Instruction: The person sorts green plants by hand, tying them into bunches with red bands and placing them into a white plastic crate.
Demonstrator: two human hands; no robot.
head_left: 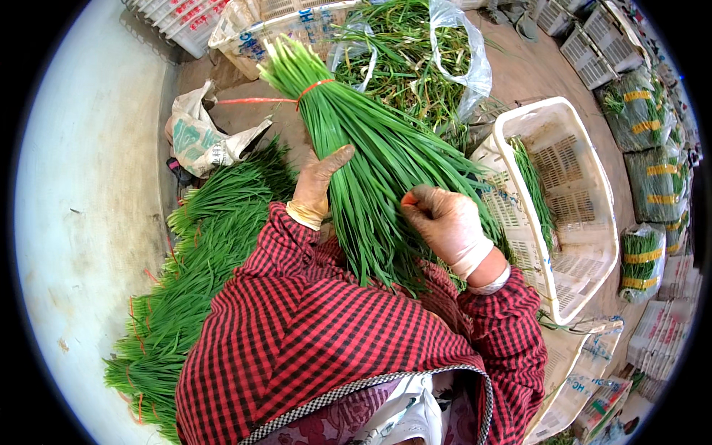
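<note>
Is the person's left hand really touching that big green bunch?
Touching: the head view shows the left hand with its thumb laid over the left side of the green bunch.

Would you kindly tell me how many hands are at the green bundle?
2: the left hand, around the left side of the green bundle, and the right hand, curled at its right; no other shows.

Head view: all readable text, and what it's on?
Locations only; wording not copied.
Top crate: blue lettering, partly legible.
Bottom-right crate: blue lettering, partly legible.
Sack: green print, distorted by folds.
Stacked crates: red print, too blurred.
Yellow bands: any print too small.
Held bundle: none visible.
</note>
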